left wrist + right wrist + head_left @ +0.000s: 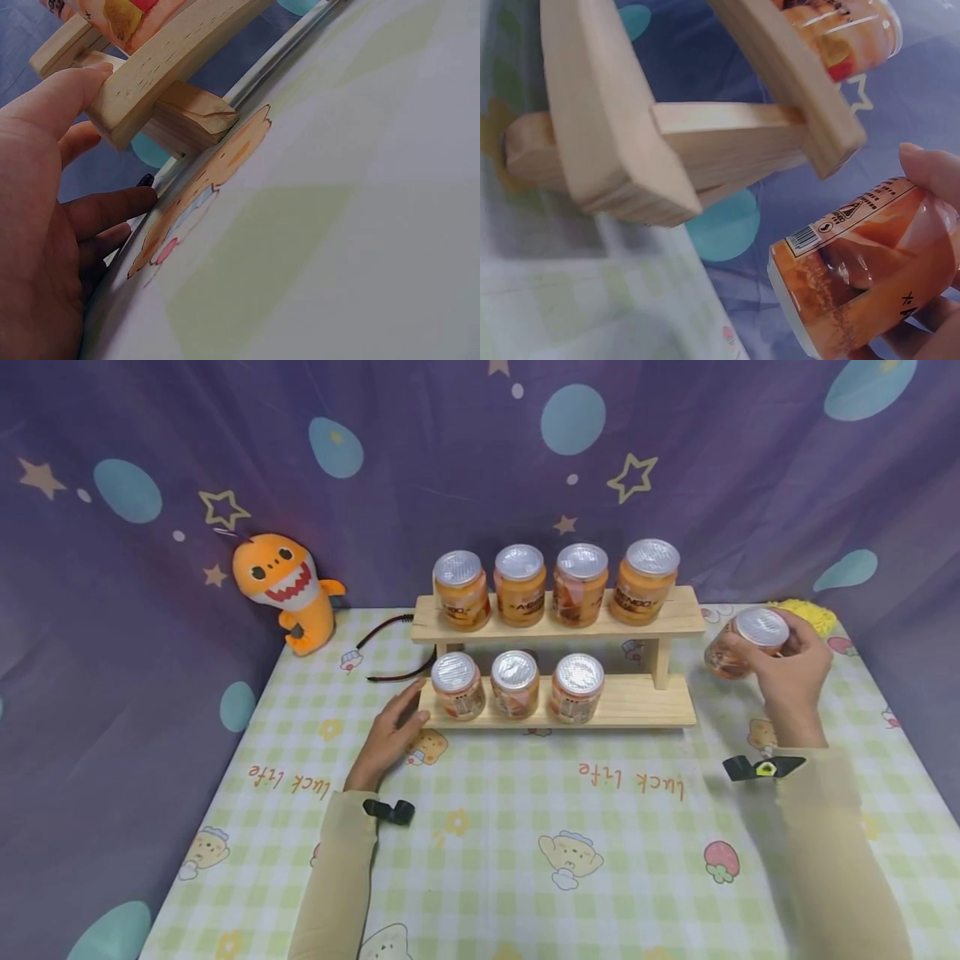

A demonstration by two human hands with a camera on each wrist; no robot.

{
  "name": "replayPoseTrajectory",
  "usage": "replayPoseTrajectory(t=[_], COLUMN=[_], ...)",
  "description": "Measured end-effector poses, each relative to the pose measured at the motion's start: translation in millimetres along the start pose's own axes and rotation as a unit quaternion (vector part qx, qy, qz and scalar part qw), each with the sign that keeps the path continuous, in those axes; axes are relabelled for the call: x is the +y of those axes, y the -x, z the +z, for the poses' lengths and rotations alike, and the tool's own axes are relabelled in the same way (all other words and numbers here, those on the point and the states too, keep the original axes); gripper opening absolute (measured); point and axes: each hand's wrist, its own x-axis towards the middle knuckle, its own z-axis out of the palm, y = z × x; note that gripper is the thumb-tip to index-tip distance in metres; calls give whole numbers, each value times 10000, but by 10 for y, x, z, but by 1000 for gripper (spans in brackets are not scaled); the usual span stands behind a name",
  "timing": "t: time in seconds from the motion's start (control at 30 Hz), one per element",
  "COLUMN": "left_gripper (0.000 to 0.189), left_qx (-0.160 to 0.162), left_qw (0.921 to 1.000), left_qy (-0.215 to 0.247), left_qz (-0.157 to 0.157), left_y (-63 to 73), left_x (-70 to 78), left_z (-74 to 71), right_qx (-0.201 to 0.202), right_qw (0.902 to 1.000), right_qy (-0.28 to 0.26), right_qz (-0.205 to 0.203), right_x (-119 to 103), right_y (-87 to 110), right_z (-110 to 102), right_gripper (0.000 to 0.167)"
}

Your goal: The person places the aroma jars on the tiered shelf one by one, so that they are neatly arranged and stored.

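My right hand [795,668] grips a clear can [731,653] of orange contents with a silver lid, held to the right of a two-tier wooden rack [637,703]. The right wrist view shows the printed label of this can [870,262], with fingers and thumb around its side. At the rack's left end, my left hand [390,731] touches the lower shelf, its thumb on the board's end [112,112] in the left wrist view. Similar cans stand upright on the rack: several along the upper shelf, and three on the lower shelf, such as the rightmost can [577,687].
An orange shark plush [288,589] leans at the back left against a purple curtain [450,460]. Dark curved cords [393,677] lie left of the rack. A yellow fluffy thing [813,614] sits behind my right hand. A checkered cloth [495,893] covers the table.
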Motion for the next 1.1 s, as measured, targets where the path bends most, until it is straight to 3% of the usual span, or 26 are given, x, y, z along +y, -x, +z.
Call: replayPoseTrajectory(t=[0.2,0.43,1.1], left_gripper=[58,58,58], left_qx=[-18,-13,-17], left_qw=[10000,9999,10000], left_qy=[-27,-96,-26], left_qz=[-18,-50,-44], left_y=[3,5,3], left_x=[6,3,5], left_z=[3,-4,0], right_qx=[-16,-27,-573], right_qw=[9980,9989,9886], right_qy=[-613,-460,-1305], right_qz=[158,60,-482], right_x=[-117,-243,-424], right_y=[63,141,389], right_z=[-43,-86,-43], right_gripper=[60,59,57])
